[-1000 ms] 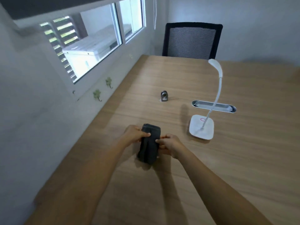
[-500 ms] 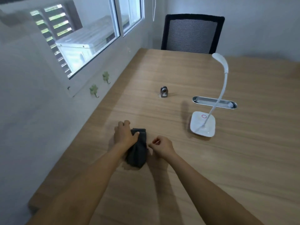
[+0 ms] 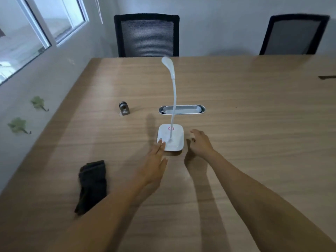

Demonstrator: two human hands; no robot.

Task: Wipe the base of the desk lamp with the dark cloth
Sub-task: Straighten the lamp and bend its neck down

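Flanking glossy square lamp base [image 3: 171,137]: bare hands.

Office: mesh chairs [image 3: 148,36] at wooden table [image 3: 254,124].

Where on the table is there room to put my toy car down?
Bare wood right of the lamp base and right hand, and beyond the cable slot. Crowded: between the dark cloth, left hand and lamp.
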